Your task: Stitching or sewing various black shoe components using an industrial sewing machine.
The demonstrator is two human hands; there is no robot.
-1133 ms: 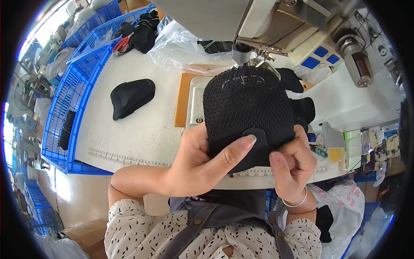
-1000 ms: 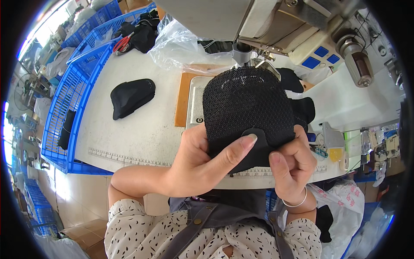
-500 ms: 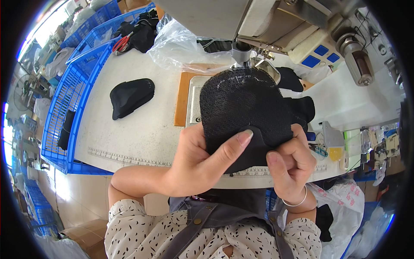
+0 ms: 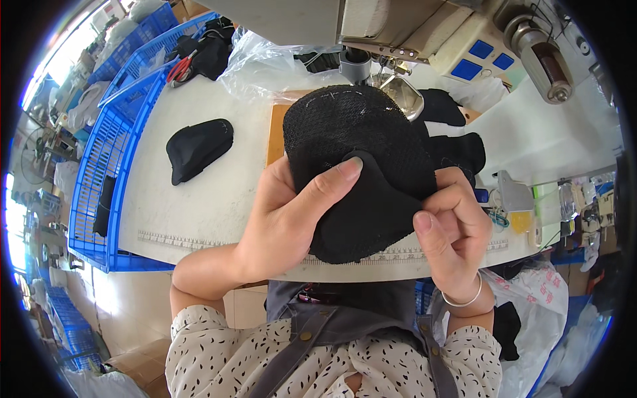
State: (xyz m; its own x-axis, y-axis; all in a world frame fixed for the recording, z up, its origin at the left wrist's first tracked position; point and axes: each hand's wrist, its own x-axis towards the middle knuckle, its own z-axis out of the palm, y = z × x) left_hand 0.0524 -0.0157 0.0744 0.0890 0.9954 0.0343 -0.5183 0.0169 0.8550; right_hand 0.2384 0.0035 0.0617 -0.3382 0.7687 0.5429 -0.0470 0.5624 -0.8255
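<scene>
A rounded black mesh fabric piece [image 4: 355, 123] is held up between my two hands in front of the sewing machine [image 4: 391, 30]. Pale stitching or thread shows along its top edge, and a smooth black layer [image 4: 371, 212] covers its lower part. My left hand [image 4: 282, 215] is closed on the left side, thumb pressed on the smooth layer, the other fingers hidden behind. My right hand [image 4: 458, 229] pinches the right edge with bent fingers. Left on the table lies a small stack of smooth black shaped pieces [image 4: 199, 151].
A blue plastic basket [image 4: 99, 219] borders the table on the left. Red-handled scissors [image 4: 180, 69] and clear plastic film [image 4: 255, 73] lie toward the back. More black pieces [image 4: 464, 154] rest right of the held one. A printed ruler strip [image 4: 199, 241] runs along the front edge.
The held fabric piece has shifted left, away from the machine's needle area, and its smooth lower layer now shows more widely. Both hands keep their hold; the whole view has shifted slightly.
</scene>
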